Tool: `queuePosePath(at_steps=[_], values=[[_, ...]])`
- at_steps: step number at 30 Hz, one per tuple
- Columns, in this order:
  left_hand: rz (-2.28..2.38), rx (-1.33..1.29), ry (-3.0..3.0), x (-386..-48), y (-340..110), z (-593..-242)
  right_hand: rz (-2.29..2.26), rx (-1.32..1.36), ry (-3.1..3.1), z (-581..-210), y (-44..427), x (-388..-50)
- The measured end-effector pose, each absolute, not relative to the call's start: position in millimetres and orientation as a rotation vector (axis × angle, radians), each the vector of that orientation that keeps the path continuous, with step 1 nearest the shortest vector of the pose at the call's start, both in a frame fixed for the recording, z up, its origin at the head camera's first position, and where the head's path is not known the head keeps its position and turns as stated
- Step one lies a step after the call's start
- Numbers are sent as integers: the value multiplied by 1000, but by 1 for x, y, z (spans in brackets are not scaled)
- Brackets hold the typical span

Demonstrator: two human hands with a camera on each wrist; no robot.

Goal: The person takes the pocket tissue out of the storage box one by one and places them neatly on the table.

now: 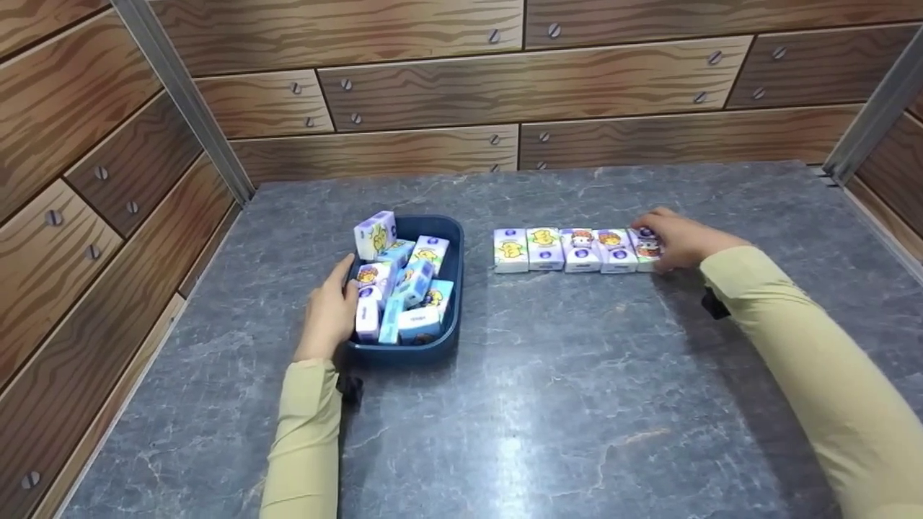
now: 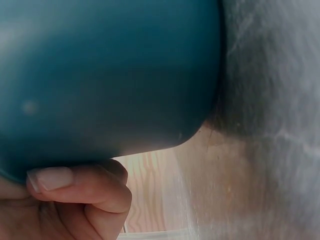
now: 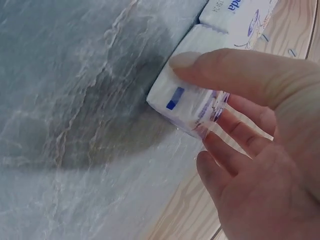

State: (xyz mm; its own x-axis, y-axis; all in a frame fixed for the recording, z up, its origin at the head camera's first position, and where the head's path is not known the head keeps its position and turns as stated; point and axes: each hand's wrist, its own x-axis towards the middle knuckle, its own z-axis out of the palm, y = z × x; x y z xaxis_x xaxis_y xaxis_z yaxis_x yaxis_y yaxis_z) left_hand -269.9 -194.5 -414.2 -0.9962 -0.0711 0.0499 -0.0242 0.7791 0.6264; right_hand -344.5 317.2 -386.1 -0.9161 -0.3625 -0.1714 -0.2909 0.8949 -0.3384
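My left hand holds the left rim of a dark blue plastic basket. In the left wrist view, curled fingers press against the basket's outer wall. Several purple and blue tissue packs lie jumbled inside, one tilted up at the back. To the right, my right hand pinches the rightmost tissue pack of a row. The right wrist view shows the thumb on the near end of this pack; it touches its neighbour. The hand covers part of it.
Several tissue packs form a side-by-side row on the grey marbled table. Wood-patterned panels stand behind and at both sides. A metal post rises at the back left corner.
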Motion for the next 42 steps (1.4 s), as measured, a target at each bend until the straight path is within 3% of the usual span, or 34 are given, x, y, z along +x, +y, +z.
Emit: queuePosePath(at_steps=[7,19,31,42], values=[[-996,95,-2892,-274,-207,-409,-426,-503,2808,-364,284,-351],[-1005,146,-2869,-273,-212,-410,-461,-645,2771,-325,171,-371],[-985,156,-2830,-273,-210,-414,-560,-764,2752,-309,43,-372],[-984,141,-2820,-276,-193,-415,-554,-692,2702,-312,-32,-366]])
